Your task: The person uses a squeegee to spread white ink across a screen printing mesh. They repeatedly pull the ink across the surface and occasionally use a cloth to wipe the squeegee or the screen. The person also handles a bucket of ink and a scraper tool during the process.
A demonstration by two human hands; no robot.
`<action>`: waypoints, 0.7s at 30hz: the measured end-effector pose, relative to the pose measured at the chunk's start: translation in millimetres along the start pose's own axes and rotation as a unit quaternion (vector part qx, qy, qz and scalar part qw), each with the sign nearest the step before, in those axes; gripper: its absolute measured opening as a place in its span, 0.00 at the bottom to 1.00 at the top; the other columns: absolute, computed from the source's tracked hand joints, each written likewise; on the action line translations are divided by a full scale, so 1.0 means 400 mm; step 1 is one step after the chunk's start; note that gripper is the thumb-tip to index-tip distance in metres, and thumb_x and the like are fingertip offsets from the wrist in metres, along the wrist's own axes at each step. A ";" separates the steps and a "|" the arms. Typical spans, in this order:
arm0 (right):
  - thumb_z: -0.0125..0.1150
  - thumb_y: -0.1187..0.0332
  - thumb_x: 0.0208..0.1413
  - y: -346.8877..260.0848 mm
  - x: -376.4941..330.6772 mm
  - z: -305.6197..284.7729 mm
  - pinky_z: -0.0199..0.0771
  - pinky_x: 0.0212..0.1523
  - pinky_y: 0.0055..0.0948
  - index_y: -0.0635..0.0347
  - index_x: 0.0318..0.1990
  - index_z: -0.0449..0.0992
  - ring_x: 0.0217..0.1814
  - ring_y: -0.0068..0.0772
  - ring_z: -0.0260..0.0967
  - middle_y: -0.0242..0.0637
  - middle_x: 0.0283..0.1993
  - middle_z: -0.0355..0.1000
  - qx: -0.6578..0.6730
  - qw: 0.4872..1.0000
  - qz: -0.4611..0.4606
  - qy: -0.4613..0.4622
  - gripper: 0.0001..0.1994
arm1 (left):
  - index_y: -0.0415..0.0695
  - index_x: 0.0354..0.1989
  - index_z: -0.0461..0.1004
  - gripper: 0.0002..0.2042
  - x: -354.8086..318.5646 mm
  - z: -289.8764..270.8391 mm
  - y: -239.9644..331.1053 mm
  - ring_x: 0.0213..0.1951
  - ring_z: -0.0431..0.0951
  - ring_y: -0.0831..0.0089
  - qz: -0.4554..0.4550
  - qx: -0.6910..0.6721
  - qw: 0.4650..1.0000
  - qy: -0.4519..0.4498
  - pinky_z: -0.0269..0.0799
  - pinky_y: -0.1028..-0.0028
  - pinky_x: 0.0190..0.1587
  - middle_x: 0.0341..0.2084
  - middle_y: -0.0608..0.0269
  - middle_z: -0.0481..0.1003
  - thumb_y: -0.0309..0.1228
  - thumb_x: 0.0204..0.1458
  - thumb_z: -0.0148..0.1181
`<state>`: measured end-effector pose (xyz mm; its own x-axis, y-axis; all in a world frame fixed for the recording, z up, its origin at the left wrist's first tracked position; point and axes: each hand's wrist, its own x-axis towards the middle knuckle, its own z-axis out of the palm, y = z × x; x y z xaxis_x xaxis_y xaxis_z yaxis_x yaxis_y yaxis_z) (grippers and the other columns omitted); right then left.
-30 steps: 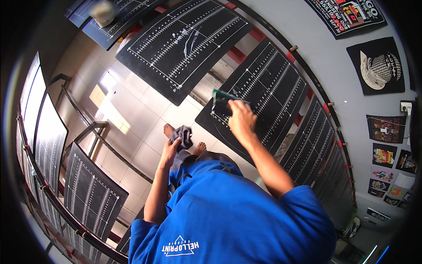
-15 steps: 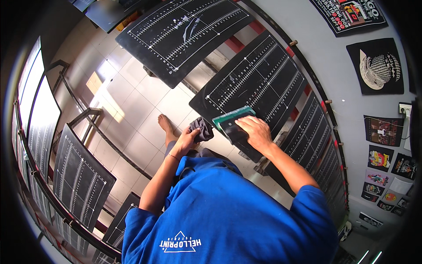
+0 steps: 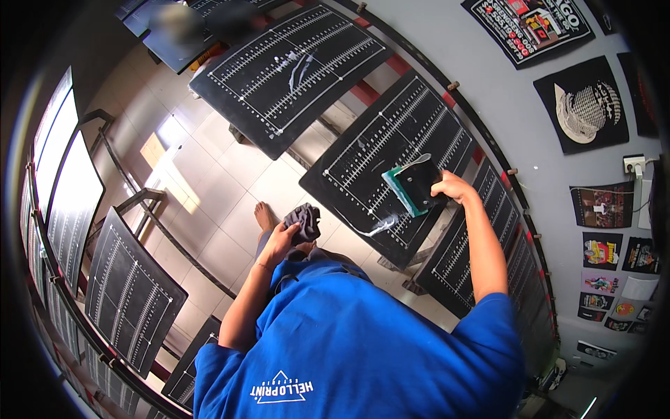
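A crumpled dark grey cloth (image 3: 306,221) is bunched in my left hand (image 3: 280,239), near my body. My right hand (image 3: 453,188) grips a squeegee (image 3: 421,183) with a dark body and a green edge. Beneath the squeegee lies a black platen (image 3: 363,150) printed with white ruler lines. The squeegee is tilted over the platen's right part; whether its edge touches the surface I cannot tell. A whitish wet smear (image 3: 382,225) shows on the platen's near side.
Another marked black platen (image 3: 279,84) with pale smears lies beyond. More platens sit at the right (image 3: 460,262) and left (image 3: 132,293). A dark rail (image 3: 499,150) runs behind, before a grey wall with prints (image 3: 585,105). A blurred person (image 3: 178,24) is at the far left.
My right hand has moved right and turned the squeegee, uncovering the whitish smear on the platen. My left hand has drawn slightly left and nearer with the cloth.
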<state>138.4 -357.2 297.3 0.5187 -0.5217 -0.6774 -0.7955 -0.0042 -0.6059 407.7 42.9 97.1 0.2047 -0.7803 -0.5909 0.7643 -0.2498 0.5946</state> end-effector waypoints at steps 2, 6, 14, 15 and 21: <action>0.61 0.79 0.37 0.024 0.024 -0.018 0.76 0.39 0.30 0.67 0.41 0.79 0.35 0.30 0.75 0.34 0.34 0.78 0.141 0.990 -0.002 -0.002 0.18 | 0.35 0.60 0.68 0.16 -0.008 -0.036 0.022 0.50 0.80 0.65 -0.005 -0.010 1.000 0.008 0.77 0.66 0.56 0.50 0.54 0.77 0.27 0.67 0.46; 0.59 0.81 0.41 -0.024 0.081 -0.006 0.83 0.45 0.35 0.71 0.48 0.76 0.39 0.38 0.80 0.43 0.41 0.79 0.327 0.945 0.004 -0.014 0.21 | 0.35 0.60 0.67 0.16 -0.044 -0.085 0.103 0.50 0.80 0.64 -0.003 -0.032 0.998 0.053 0.77 0.65 0.56 0.50 0.54 0.77 0.27 0.67 0.46; 0.69 0.67 0.44 -0.659 0.414 0.251 0.76 0.42 0.29 0.70 0.47 0.77 0.37 0.30 0.77 0.38 0.39 0.79 0.126 0.968 -0.208 -0.064 0.22 | 0.37 0.51 0.74 0.12 0.019 -0.228 0.212 0.39 0.78 0.78 0.035 -0.002 0.994 0.102 0.75 0.76 0.45 0.39 0.64 0.79 0.32 0.65 0.54; 0.70 0.65 0.42 -0.739 0.465 0.294 0.76 0.42 0.31 0.70 0.46 0.78 0.37 0.31 0.77 0.40 0.39 0.79 0.061 0.978 -0.182 -0.076 0.23 | 0.36 0.52 0.73 0.13 0.029 -0.248 0.229 0.40 0.77 0.79 0.040 0.022 0.992 0.114 0.74 0.76 0.46 0.40 0.65 0.79 0.31 0.64 0.55; 0.60 0.67 0.44 -0.994 0.513 0.580 0.78 0.49 0.46 0.67 0.39 0.82 0.48 0.59 0.78 0.60 0.41 0.79 -0.396 0.899 -0.147 0.113 0.15 | 0.36 0.53 0.73 0.15 0.078 -0.359 0.306 0.39 0.79 0.77 0.101 0.123 0.968 0.194 0.76 0.75 0.42 0.40 0.63 0.79 0.31 0.63 0.56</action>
<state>633.8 -264.6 302.5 0.7378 -0.5582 -0.3795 -0.6542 -0.7299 -0.1983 595.7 70.4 73.1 0.5854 -0.5654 -0.5811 0.5259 -0.2807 0.8029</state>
